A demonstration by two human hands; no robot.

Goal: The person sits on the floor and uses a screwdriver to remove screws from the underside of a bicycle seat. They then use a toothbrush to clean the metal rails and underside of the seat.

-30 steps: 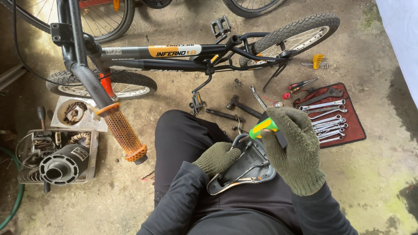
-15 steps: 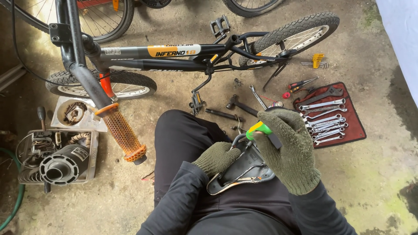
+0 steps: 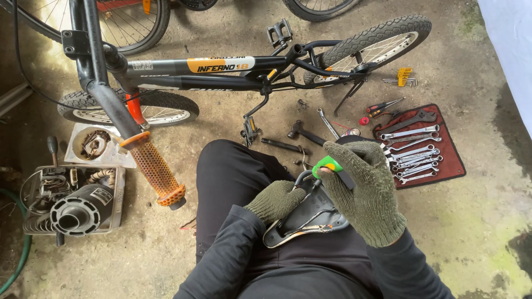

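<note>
Saddle lies underside-up on the lap. Left hand grips its front edge; right hand clenches a green-handled tool over the rails. Wrench roll lies near, on the floor to the right.

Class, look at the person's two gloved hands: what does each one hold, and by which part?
The right hand holds a tool by its green handle. The left hand holds the upturned bicycle saddle by its edge, on the lap.

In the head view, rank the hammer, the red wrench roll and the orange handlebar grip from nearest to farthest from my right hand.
From the right hand:
1. Hammer, just ahead on the floor.
2. Red wrench roll, to the right.
3. Orange handlebar grip, far left.
</note>
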